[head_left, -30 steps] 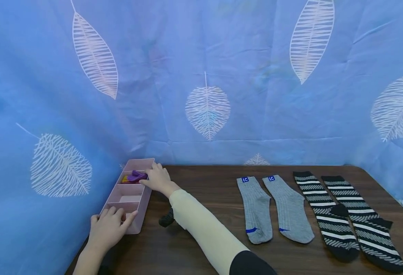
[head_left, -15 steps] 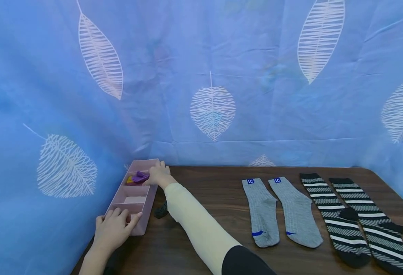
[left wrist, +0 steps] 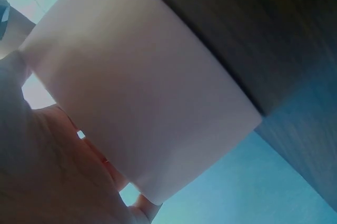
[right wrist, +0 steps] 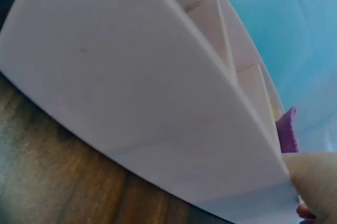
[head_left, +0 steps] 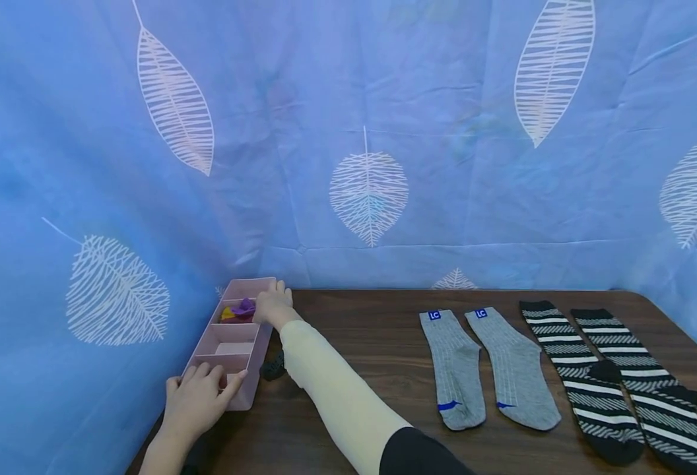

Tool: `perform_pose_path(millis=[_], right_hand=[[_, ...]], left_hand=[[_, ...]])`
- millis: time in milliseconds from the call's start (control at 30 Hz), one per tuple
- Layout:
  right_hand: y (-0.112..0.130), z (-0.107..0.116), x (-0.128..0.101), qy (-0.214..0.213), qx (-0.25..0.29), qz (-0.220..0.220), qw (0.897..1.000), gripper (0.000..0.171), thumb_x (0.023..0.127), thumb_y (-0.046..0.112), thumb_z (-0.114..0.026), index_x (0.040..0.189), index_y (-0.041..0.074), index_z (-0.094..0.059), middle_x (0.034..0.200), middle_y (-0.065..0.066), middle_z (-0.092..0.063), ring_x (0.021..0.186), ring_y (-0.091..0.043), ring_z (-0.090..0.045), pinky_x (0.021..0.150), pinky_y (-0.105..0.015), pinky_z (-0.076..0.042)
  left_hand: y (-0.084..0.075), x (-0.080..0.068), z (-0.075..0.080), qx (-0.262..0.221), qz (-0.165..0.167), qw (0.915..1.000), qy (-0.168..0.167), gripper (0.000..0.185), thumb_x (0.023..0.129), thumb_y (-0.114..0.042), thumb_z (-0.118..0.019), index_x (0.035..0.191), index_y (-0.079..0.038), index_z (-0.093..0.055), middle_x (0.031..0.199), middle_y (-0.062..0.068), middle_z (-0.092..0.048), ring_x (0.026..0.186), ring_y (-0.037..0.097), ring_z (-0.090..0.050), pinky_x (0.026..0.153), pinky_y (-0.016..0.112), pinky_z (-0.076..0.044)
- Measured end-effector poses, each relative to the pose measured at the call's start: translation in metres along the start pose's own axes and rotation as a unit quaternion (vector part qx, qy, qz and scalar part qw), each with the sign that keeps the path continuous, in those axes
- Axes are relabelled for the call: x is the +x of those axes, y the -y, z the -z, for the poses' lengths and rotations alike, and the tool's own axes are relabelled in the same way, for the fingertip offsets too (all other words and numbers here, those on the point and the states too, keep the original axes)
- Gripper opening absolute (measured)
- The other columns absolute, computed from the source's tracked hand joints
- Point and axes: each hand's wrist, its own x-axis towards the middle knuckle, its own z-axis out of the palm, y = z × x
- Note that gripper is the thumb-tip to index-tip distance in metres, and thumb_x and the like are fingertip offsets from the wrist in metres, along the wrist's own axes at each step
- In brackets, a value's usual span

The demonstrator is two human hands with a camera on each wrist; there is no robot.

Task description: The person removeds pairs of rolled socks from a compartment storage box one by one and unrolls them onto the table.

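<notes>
A: In the head view, what do the hands touch?
B: Both are on the pink box (head_left: 230, 349), which lies at the lower left of the frame, on the left end of the desk (head_left: 372, 369) against the blue cloth (head_left: 348, 132). The left hand (head_left: 197, 396) holds its near end, fingers curled over the rim and thumb on the side wall. The right hand (head_left: 272, 305) grips the far end, fingers bent over the rim.

A: What is in the box?
B: A purple thing (head_left: 244, 307) and a yellow bit (head_left: 227, 314) in one far compartment. I cannot tell what they are.

A: And on the desk?
B: A small dark thing (head_left: 274, 366) just beside the box, partly behind the sleeve. To the right lie two grey socks (head_left: 488, 366) and two striped socks (head_left: 610, 379), flat, side by side.

A: The left wrist view?
B: The box's end wall (left wrist: 142, 98) fills it, with the left hand's fingers (left wrist: 58, 171) pressed to it at the lower left.

A: The right wrist view?
B: The box's long side (right wrist: 131, 108) runs across, the purple thing (right wrist: 287, 129) peeks over the rim at the right, and a fingertip (right wrist: 310, 176) clamps the corner at the lower right.
</notes>
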Motion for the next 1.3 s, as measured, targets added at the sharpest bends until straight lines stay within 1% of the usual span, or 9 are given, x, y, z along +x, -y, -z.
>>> perform_pose_path(millis=[100, 267, 433, 567, 700, 800, 967, 1100, 1300], right_hand=[[0.000, -0.006, 0.002, -0.022, 0.001, 0.008, 1.000, 0.022, 0.085, 0.047, -0.068, 0.082, 0.025, -0.067, 0.141, -0.002, -0.039, 0.115, -0.016, -0.033, 0.094, -0.030, -0.035], [-0.002, -0.005, 0.001, -0.054, -0.016, 0.034, 0.998, 0.025, 0.085, 0.048, -0.068, 0.074, 0.026, -0.065, 0.130, 0.001, -0.045, 0.112, -0.015, -0.033, 0.092, -0.028, -0.034], [-0.004, 0.000, -0.003, -0.081, -0.028, 0.057, 0.995, 0.027, 0.086, 0.050, -0.068, 0.073, 0.026, -0.064, 0.121, 0.005, -0.045, 0.109, -0.014, -0.033, 0.090, -0.027, -0.034], [-0.005, 0.004, -0.007, -0.100, -0.024, 0.075, 0.992, 0.025, 0.086, 0.049, -0.068, 0.074, 0.027, -0.066, 0.110, 0.006, -0.042, 0.102, -0.014, -0.032, 0.083, -0.026, -0.032], [-0.008, 0.012, -0.011, -0.114, -0.024, 0.088, 0.989, 0.016, 0.086, 0.048, -0.068, 0.085, 0.033, -0.072, 0.102, 0.006, -0.039, 0.097, -0.014, -0.031, 0.078, -0.025, -0.029], [-0.010, 0.019, -0.013, -0.123, -0.023, 0.094, 0.988, 0.017, 0.086, 0.049, -0.067, 0.097, 0.037, -0.074, 0.100, 0.006, -0.037, 0.096, -0.014, -0.030, 0.076, -0.025, -0.027], [-0.014, 0.033, -0.018, -0.138, -0.016, 0.103, 0.985, 0.028, 0.088, 0.049, -0.066, 0.112, 0.036, -0.071, 0.099, 0.005, -0.034, 0.093, -0.014, -0.027, 0.074, -0.024, -0.023], [-0.020, 0.044, -0.026, -0.144, -0.002, 0.110, 0.983, 0.038, 0.088, 0.048, -0.067, 0.124, 0.037, -0.066, 0.102, 0.006, -0.036, 0.093, -0.013, -0.027, 0.074, -0.023, -0.022], [-0.035, 0.053, -0.037, -0.146, 0.023, 0.120, 0.982, 0.037, 0.090, 0.043, -0.065, 0.125, 0.034, -0.066, 0.106, 0.005, -0.038, 0.095, -0.014, -0.027, 0.074, -0.025, -0.021]], left_hand=[[-0.001, 0.000, 0.000, 0.001, 0.003, 1.0000, 0.005, 0.063, 0.091, -0.074, -0.036, 0.075, -0.018, -0.059, 0.078, 0.001, -0.052, 0.088, 0.026, -0.049, 0.086, 0.064, -0.030], [-0.001, 0.000, 0.002, -0.003, 0.002, 0.9999, 0.010, 0.067, 0.090, -0.077, -0.033, 0.076, -0.017, -0.060, 0.079, 0.002, -0.054, 0.089, 0.027, -0.050, 0.086, 0.066, -0.029], [-0.001, 0.002, 0.001, -0.006, -0.003, 1.0000, 0.005, 0.065, 0.090, -0.076, -0.035, 0.075, -0.018, -0.060, 0.078, 0.001, -0.053, 0.088, 0.026, -0.050, 0.086, 0.065, -0.028], [0.000, 0.002, 0.001, -0.003, -0.002, 1.0000, 0.001, 0.065, 0.090, -0.076, -0.034, 0.075, -0.018, -0.061, 0.079, 0.001, -0.053, 0.089, 0.026, -0.049, 0.086, 0.065, -0.028], [0.000, 0.002, -0.001, -0.003, -0.002, 1.0000, 0.000, 0.066, 0.090, -0.076, -0.034, 0.076, -0.017, -0.061, 0.079, 0.002, -0.054, 0.090, 0.028, -0.050, 0.087, 0.066, -0.027], [0.000, 0.002, -0.001, -0.004, -0.002, 1.0000, 0.003, 0.065, 0.091, -0.075, -0.035, 0.075, -0.017, -0.061, 0.078, 0.002, -0.054, 0.089, 0.028, -0.050, 0.087, 0.066, -0.027], [0.000, 0.001, 0.001, -0.001, -0.001, 0.9999, 0.011, 0.066, 0.091, -0.075, -0.035, 0.075, -0.017, -0.061, 0.078, 0.002, -0.054, 0.088, 0.027, -0.050, 0.086, 0.066, -0.028], [0.000, 0.001, 0.002, -0.002, -0.001, 0.9999, 0.012, 0.067, 0.090, -0.076, -0.033, 0.076, -0.017, -0.061, 0.079, 0.002, -0.054, 0.088, 0.027, -0.050, 0.086, 0.066, -0.028], [0.000, 0.002, 0.000, -0.004, -0.006, 1.0000, 0.007, 0.069, 0.090, -0.077, -0.032, 0.077, -0.016, -0.061, 0.079, 0.002, -0.054, 0.089, 0.027, -0.051, 0.087, 0.066, -0.028]])
